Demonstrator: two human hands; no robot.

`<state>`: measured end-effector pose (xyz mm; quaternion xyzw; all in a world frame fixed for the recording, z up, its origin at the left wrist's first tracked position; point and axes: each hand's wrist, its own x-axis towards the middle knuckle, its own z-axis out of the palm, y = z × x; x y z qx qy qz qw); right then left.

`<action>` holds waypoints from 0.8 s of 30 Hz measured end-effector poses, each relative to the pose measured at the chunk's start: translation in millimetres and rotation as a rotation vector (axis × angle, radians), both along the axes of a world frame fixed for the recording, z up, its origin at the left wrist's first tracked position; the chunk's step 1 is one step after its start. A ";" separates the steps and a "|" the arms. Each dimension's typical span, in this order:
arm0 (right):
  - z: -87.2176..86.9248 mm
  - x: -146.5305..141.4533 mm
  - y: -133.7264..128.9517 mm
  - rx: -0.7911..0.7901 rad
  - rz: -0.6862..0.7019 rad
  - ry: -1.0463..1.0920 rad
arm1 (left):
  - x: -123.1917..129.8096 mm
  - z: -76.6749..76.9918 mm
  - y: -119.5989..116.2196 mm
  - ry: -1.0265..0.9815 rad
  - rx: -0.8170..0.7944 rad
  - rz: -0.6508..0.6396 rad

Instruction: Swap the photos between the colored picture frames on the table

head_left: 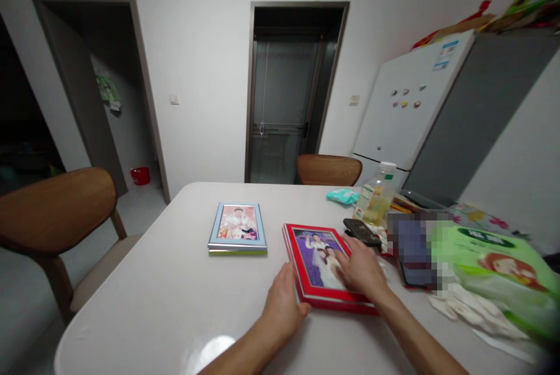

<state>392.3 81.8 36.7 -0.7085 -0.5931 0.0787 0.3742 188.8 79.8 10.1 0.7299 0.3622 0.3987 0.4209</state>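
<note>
A red photo frame (306,264) with a wedding picture lies face up on the table, and a second red layer shows beneath it, like another frame. My left hand (284,299) is closed along its left edge, with the thumb at the near corner. Over the right side rests my right hand (363,270), its fingers on the picture and the right edge hidden under it. To the left, a light blue photo frame (213,239) with a portrait lies on a green-edged one (238,252), apart from both hands.
Right of the hands are a dark phone (363,233), a bottle (377,197) of yellowish liquid, a teal packet (343,196), a green tissue pack (503,252) and a white cloth (476,308). Wooden chairs (65,206) stand around the white table (175,299). A fridge (402,112) is behind.
</note>
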 end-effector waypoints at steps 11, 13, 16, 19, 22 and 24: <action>-10.9 -185.8 81.2 0.028 0.355 -0.332 | -105.0 -16.9 48.3 -0.356 -0.460 0.455; -10.9 -191.6 80.3 0.028 0.379 -0.367 | -112.8 -15.1 45.0 -0.441 -0.522 0.453; -6.4 -196.2 60.8 0.046 0.425 -0.403 | -117.3 -8.2 36.4 -0.559 -0.573 0.401; 0.5 -202.9 27.5 0.092 0.449 -0.360 | -114.3 4.6 23.8 -0.663 -0.554 0.317; 8.1 -208.9 -4.9 0.154 0.512 -0.161 | -109.3 21.7 5.3 -0.716 -0.425 0.289; 14.1 -208.6 -20.1 0.157 0.541 0.046 | -109.0 31.9 -9.3 -0.707 -0.330 0.319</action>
